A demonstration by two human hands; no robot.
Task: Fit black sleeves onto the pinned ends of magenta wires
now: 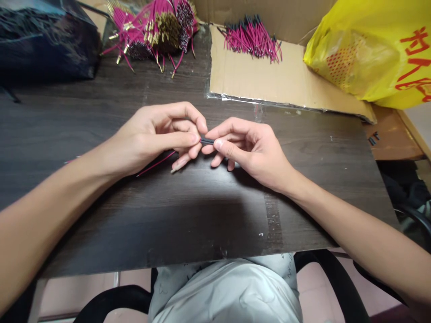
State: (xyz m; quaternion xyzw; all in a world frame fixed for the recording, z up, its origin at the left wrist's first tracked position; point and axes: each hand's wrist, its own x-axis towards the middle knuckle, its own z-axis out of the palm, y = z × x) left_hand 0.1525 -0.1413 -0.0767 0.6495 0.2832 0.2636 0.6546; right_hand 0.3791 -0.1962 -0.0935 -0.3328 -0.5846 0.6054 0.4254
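Over the middle of the dark wooden table (202,211), my two hands meet fingertip to fingertip. My left hand (168,132) pinches a thin magenta wire (156,163) between thumb and fingers, and the wire trails out below it to the left. A slim black sleeve (207,141) spans the small gap between the hands, with a bit of magenta at its left end. My right hand (244,143) grips the other end of this sleeve between thumb and index finger. How far the wire runs inside the sleeve is hidden.
At the back lie bundles of magenta wires with gold tips (164,31). Magenta wires with black ends (251,40) rest on a cardboard sheet (256,83). A yellow plastic bag (370,54) stands at right, a dark bag (47,42) at left.
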